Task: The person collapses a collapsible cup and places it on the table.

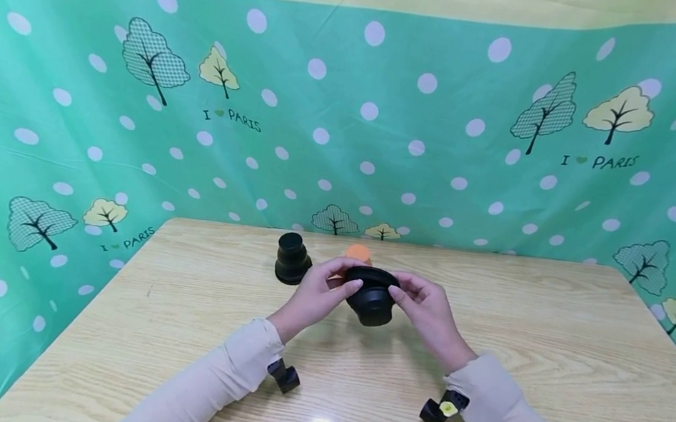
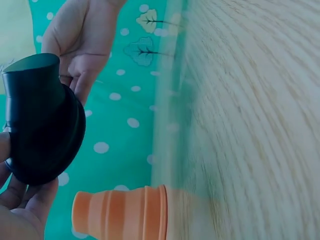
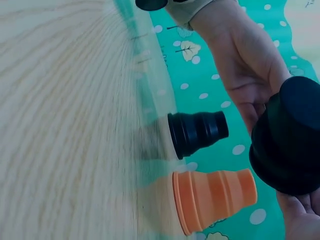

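Note:
Both hands hold a black collapsible cup [image 1: 372, 304] above the middle of the table. The left hand [image 1: 315, 294] grips one side of its wide rim, thumb on the near side. On the opposite side, the right hand [image 1: 431, 312] pinches the rim the same way. The cup tilts, its narrow end facing back towards the person in the head view. It looks squat in the left wrist view, with fewer steps showing than on the standing cups. An orange ribbed cup [image 3: 215, 200] stands wide end down just beyond the hands, mostly hidden behind them in the head view.
A second black stepped cup [image 1: 292, 262] stands wide end down to the left of the orange one. The wooden table [image 1: 197, 335] ends at a green dotted cloth [image 1: 387, 138] hung behind it. Small black wrist cameras [image 1: 287, 378] hang below both sleeves.

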A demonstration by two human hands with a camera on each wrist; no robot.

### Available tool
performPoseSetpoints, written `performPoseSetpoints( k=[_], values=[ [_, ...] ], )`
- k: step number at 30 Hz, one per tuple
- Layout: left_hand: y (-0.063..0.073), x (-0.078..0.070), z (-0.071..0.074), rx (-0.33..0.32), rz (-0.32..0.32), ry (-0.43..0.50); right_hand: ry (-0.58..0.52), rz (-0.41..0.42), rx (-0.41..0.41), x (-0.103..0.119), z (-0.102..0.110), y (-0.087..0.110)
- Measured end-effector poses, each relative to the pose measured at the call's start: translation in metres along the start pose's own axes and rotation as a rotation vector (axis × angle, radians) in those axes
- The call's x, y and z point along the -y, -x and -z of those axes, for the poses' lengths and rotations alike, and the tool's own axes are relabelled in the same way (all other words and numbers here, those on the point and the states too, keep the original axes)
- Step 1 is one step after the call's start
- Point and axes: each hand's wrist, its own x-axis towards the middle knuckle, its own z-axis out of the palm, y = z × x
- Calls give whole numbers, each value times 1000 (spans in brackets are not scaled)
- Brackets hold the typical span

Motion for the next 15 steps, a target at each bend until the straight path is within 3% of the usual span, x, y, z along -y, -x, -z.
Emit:
performPoseSetpoints(
  k=[8, 15],
  values=[
    [-5, 29, 0, -16, 10, -36, 81, -9, 79, 0, 0, 1],
    [-1, 31, -4, 60, -58, -148, 209, 54, 166, 0, -5, 3]
  ],
)
